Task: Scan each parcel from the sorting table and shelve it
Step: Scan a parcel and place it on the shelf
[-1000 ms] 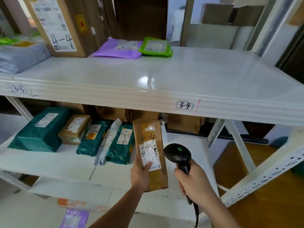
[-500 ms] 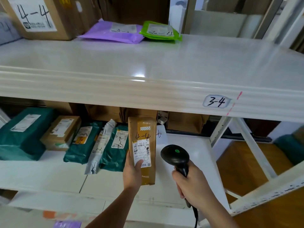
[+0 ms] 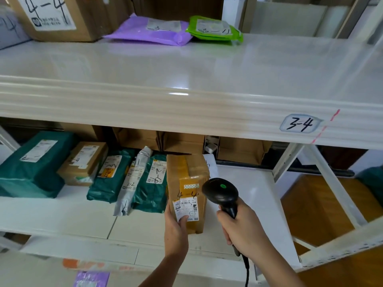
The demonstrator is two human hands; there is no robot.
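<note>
Box: my left hand (image 3: 176,228) gripped the box (image 3: 187,193), long axis toward 12, over the lower shelf (image 3: 62,216).
Scanner: my right hand (image 3: 244,230) clasped the scanner (image 3: 221,193) at its 3.

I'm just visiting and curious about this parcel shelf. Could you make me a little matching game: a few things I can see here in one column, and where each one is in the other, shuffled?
Things:
1. brown box marked 4-4
2. scanner
3. purple mailer
4. white label 3-4

Places:
A. gripped in the right hand
B. stuck on the upper shelf's front edge
C. held in the left hand over the lower shelf
D. lying on the upper shelf, beside a green mailer

Pairs: 1-C, 2-A, 3-D, 4-B
</note>
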